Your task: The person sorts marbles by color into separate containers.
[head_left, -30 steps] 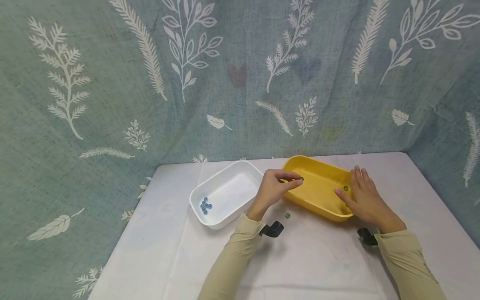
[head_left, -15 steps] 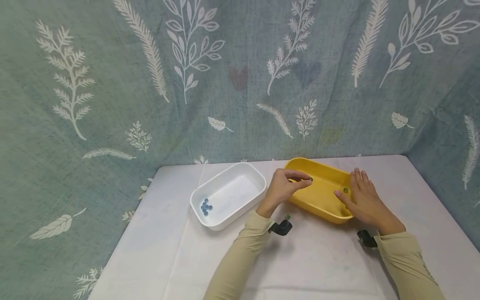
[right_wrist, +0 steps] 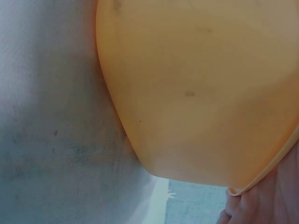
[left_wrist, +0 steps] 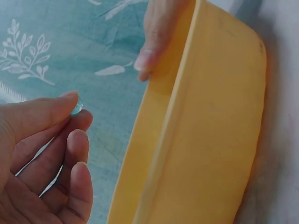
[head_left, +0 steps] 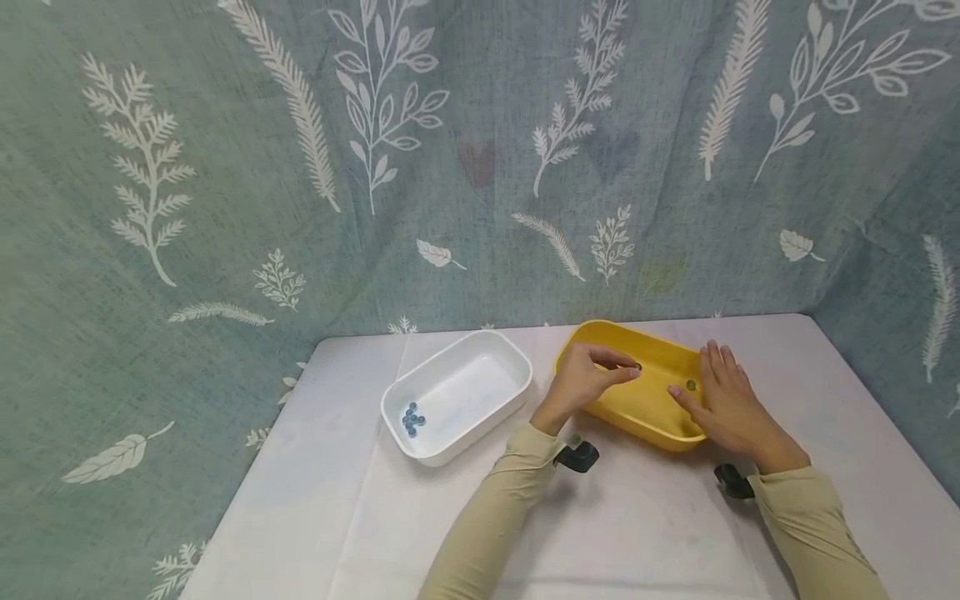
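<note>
My left hand (head_left: pixel 583 382) pinches a small clear glass marble (left_wrist: pixel 77 106) between thumb and fingertips, above the yellow tray (head_left: pixel 637 408). In the left wrist view its other fingers are loosely bent. My right hand (head_left: pixel 731 408) rests on the tray's right rim, fingers straight and thumb reaching over the inside. Within the tray, near that thumb, lies a green marble (head_left: pixel 691 385). Another green marble (head_left: pixel 575 438) sits on the table in front of the tray, partly hidden by the left wrist's black camera mount.
A white tray (head_left: pixel 480 442) stands left of the yellow one, with several blue marbles (head_left: pixel 412 419) gathered at its left end. Both trays are on a white-covered table (head_left: pixel 300 500). A patterned cloth (head_left: pixel 450 292) hangs behind the table.
My left hand has moved right with the marble, farther over the yellow tray. Its wrist now partly covers the marble on the table. My right hand stays at the rim.
</note>
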`<state>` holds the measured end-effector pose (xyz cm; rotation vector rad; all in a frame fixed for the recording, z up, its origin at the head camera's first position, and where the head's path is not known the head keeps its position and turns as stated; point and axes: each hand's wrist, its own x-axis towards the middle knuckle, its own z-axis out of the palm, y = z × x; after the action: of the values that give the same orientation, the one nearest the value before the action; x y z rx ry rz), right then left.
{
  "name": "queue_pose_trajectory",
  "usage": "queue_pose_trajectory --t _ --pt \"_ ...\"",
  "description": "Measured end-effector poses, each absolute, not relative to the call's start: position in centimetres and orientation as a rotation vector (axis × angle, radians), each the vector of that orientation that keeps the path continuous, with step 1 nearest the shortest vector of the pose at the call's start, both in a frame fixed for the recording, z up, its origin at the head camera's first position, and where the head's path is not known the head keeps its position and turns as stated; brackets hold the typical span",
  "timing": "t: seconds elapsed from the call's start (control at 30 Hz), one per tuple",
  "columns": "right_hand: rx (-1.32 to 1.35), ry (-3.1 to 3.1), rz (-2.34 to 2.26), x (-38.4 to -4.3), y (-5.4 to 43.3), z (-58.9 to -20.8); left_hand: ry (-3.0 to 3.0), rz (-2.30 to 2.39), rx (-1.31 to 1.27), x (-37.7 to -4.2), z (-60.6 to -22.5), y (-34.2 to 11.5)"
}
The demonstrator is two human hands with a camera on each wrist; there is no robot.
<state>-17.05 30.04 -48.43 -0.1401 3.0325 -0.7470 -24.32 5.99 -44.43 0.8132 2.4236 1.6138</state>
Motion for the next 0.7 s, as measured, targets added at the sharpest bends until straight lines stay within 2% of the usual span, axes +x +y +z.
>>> queue_pose_trajectory --t 0.7 --pt "-0.135 3.035 -0.736 -17.0 30.0 -48.5 2.433 1.553 0.805 -23.9 -46.5 7.5"
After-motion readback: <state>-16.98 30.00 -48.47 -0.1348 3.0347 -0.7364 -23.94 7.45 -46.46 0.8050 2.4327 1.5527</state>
